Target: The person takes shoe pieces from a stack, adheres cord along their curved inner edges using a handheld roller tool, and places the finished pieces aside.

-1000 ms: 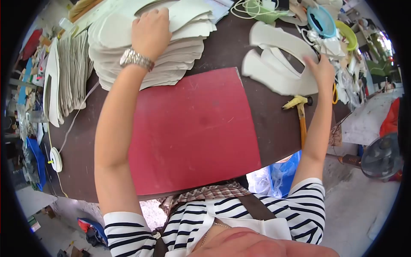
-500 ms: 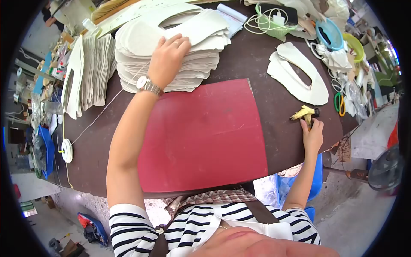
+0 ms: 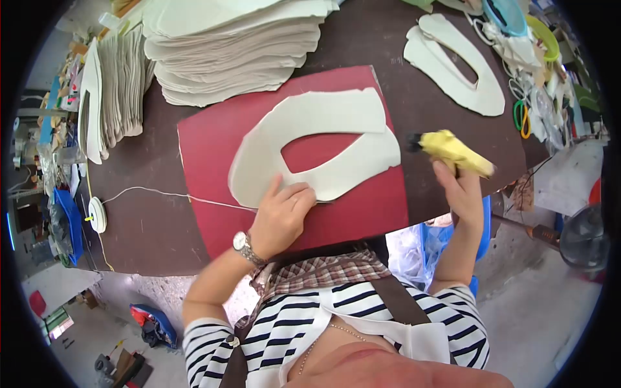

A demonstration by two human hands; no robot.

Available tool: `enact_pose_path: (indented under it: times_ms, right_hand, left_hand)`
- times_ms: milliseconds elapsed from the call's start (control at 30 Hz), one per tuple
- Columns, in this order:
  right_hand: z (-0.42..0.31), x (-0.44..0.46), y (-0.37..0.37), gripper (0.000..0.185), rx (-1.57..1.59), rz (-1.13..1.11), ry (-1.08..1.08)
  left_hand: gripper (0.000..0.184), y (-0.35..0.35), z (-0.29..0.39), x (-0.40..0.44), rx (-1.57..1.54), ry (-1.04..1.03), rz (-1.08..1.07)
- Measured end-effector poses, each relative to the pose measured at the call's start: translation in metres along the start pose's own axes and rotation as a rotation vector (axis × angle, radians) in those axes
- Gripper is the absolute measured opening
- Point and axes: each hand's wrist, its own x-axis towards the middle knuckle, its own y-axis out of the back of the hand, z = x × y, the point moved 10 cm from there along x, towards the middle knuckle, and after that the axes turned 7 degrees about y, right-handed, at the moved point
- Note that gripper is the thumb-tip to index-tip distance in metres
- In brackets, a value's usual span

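Observation:
On the red mat point(image 3: 210, 155) lies a white shoe upper piece point(image 3: 259, 142), a flat loop with an oval opening and its two ends overlapping at the right. My left hand point(image 3: 281, 220), a watch on its wrist, has its fingertips over the piece's lower left edge. A thin white cord point(image 3: 158, 191) runs from a white reel point(image 3: 97, 215) to beside that hand. Off the mat's right side, my right hand point(image 3: 460, 191) is closed around a hammer point(image 3: 451, 150) wrapped in yellow, with a dark end. Motion blurs the hammer slightly, and its handle is mostly hidden.
A tall stack of white pieces point(image 3: 233, 58) stands behind the mat, with an upright row of similar pieces point(image 3: 119, 94) to its left. Another looped piece point(image 3: 482, 94) lies at the back right. Scissors point(image 3: 521, 118) and assorted clutter line the right edge.
My left hand has come from the stack down to the mat, bringing one white piece onto it. My right hand has lifted the hammer from the table. The camera view has tilted downward.

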Motion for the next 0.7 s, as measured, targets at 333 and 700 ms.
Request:
enact_pose_path:
  times_ms: [333,700]
  right_hand:
    - [-0.041,0.011,-0.075,0.029,-0.240,-0.306,0.233]
    - [-0.058,0.056,-0.070,0.027,-0.380,-0.212,0.266]
  left_hand:
    - [0.013,0.023,0.002,0.064,-0.430,0.243,0.206]
    - [0.012,-0.046,0.006,0.091,-0.036,0.387,0.269]
